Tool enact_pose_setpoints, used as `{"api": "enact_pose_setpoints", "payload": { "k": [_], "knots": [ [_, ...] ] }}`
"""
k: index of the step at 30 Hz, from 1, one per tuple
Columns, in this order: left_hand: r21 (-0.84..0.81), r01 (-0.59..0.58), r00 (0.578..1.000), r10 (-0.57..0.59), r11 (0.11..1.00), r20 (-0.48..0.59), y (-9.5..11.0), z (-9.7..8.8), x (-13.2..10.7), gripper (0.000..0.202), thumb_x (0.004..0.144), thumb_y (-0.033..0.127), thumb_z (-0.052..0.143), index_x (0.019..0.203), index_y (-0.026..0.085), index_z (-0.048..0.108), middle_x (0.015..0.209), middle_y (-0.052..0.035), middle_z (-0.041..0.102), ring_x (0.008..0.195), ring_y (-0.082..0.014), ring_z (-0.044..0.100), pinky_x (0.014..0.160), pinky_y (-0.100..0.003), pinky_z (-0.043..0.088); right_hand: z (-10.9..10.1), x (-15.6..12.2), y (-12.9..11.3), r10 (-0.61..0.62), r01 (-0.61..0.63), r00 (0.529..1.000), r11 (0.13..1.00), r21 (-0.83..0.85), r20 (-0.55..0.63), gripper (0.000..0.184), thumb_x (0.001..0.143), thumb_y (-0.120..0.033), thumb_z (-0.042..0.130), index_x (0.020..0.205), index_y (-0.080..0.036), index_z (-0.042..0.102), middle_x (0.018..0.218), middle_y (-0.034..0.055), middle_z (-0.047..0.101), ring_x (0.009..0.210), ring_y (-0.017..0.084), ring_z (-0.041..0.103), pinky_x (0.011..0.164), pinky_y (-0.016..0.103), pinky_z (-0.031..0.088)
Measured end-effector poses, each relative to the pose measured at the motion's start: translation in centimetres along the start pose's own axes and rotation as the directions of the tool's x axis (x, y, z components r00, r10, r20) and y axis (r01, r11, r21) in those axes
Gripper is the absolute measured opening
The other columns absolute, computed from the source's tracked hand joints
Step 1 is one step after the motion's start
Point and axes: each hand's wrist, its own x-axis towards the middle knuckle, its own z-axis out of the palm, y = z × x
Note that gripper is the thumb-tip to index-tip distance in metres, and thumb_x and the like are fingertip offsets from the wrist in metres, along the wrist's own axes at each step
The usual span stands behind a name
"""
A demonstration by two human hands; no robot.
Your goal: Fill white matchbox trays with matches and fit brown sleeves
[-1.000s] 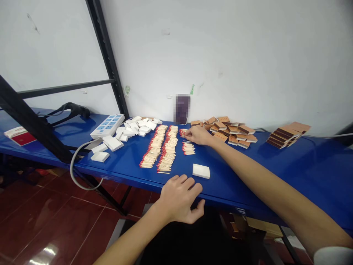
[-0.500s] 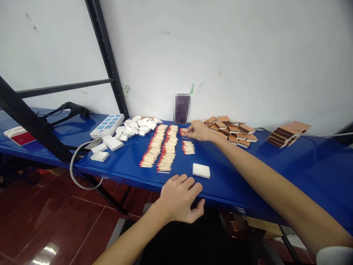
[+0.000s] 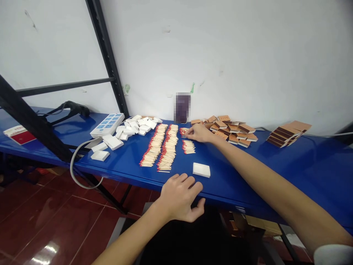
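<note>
Two long match rows (image 3: 168, 147) lie left of two small piles (image 3: 188, 147). The right hand (image 3: 200, 133) is pinched narrow at the far one, grip unclear; the left hand (image 3: 180, 198) curves loosely near one white tray (image 3: 201, 170).

A scuffed white wall (image 3: 248, 73) rises behind a blue tabletop (image 3: 317, 165) with a black metal frame (image 3: 105, 48); light (image 3: 46, 253) glints on dark red floor tiles (image 3: 66, 217), and what seems cardboard (image 3: 264, 223) lies below.

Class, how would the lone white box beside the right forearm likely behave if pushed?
The white box would probably slide rather than roll, being flat-sided on a glossy blue table. Lying low and flat, it seems unlikely to tip.
</note>
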Motion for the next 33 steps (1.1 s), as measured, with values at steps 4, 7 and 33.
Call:
{"api": "enact_pose_setpoints", "payload": {
  "k": [4, 7, 33],
  "knots": [
    [-0.002, -0.002, 1.0, 0.002, 1.0, 0.005, -0.1, 0.0, 0.0, 0.014, 0.075, 0.034, 0.058, 0.077, 0.02, 0.056, 0.067, -0.0002, 0.053, 0.063, -0.018, 0.048, 0.056, -0.033, 0.033, -0.7, -0.2, -0.4, 0.0, -0.002, 0.998, 0.999, 0.033, 0.066, 0.02, 0.073, -0.031, 0.065, 0.073, -0.015, 0.078, 0.066, 0.0024, 0.071, 0.061, 0.016, 0.058, 0.057, 0.025, 0.042],
    [-0.001, -0.001, 1.0, 0.001, 1.0, 0.001, -0.1, 0.0, 0.0, 0.015, 0.075, 0.034, 0.058, 0.077, 0.02, 0.055, 0.068, -0.0002, 0.053, 0.063, -0.0179, 0.048, 0.056, -0.033, 0.033, -1.3, -0.4, -0.8, 0.0, -0.006, 0.993, 0.999, 0.052, 0.119, 0.022, 0.074, -0.033, 0.065, 0.072, -0.015, 0.077, 0.065, 0.002, 0.07, 0.058, 0.014, 0.056, 0.054, 0.025, 0.04],
    [0.014, 0.005, 1.0, -0.005, 1.0, 0.014, -0.1, -0.1, 0.0, 0.016, 0.076, 0.035, 0.06, 0.079, 0.02, 0.056, 0.069, -0.0004, 0.053, 0.065, -0.0185, 0.05, 0.057, -0.033, 0.034, -0.1, -0.8, -1.6, 0.01, -0.021, 0.998, 0.983, -0.181, -0.062, 0.014, 0.073, -0.019, 0.057, 0.077, -0.017, 0.07, 0.077, 0.0033, 0.07, 0.065, 0.014, 0.055, 0.057, 0.025, 0.03]
  ]
}}
